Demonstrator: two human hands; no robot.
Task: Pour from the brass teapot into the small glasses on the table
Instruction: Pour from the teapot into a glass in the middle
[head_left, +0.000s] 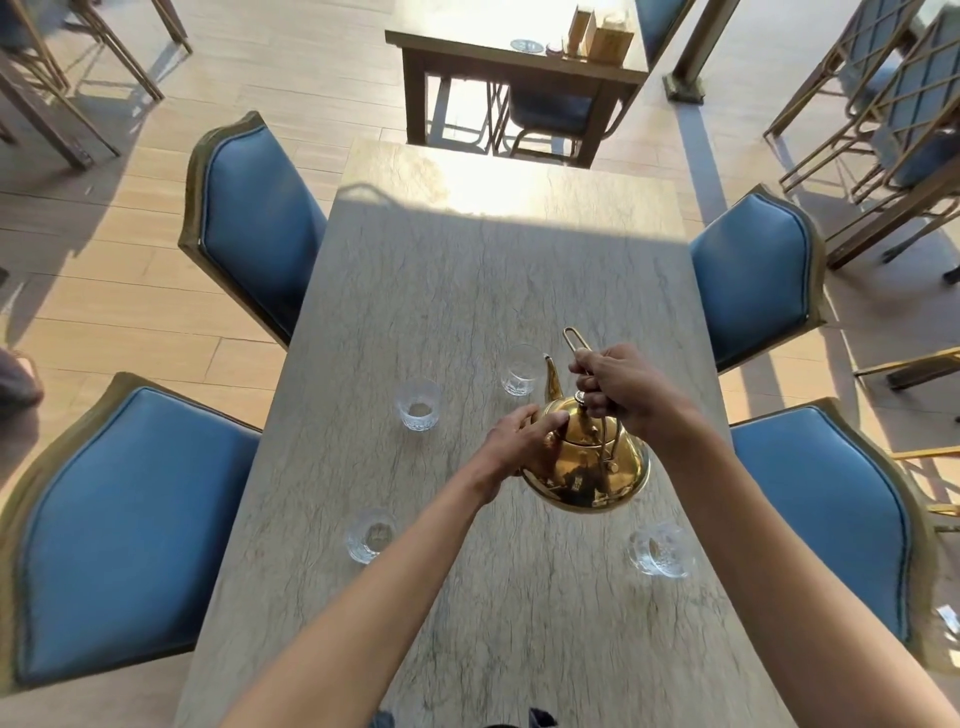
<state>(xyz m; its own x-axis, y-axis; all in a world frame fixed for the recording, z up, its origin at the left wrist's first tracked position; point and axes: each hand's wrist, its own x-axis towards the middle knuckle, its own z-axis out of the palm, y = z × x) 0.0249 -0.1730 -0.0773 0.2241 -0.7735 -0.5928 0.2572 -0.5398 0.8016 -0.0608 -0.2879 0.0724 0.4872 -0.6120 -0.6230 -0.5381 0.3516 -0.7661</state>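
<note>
On the grey stone-look table (467, 291), seen from the head cam, four small glasses are set in a loose square: far-left glass (418, 404), far-right glass (521, 370), near-left glass (370, 535), near-right glass (661, 550). All four look clear; whether any liquid is in them can't be told. The brass teapot (587, 462) is held up over the table btwn the glasses, lid on. Its long axis runs near-to-far, w/ the spout tipped fwd and its tip just beside the far-right glass rim. No stream can be made out. The right hand (618, 387) is wrapped tight round the wire handle above the lid. The left hand (524, 441) is pressed vs the pot's left side, fingers curled onto the shoulder. Blue chairs (254, 228) are drawn up along both long sides.
</note>
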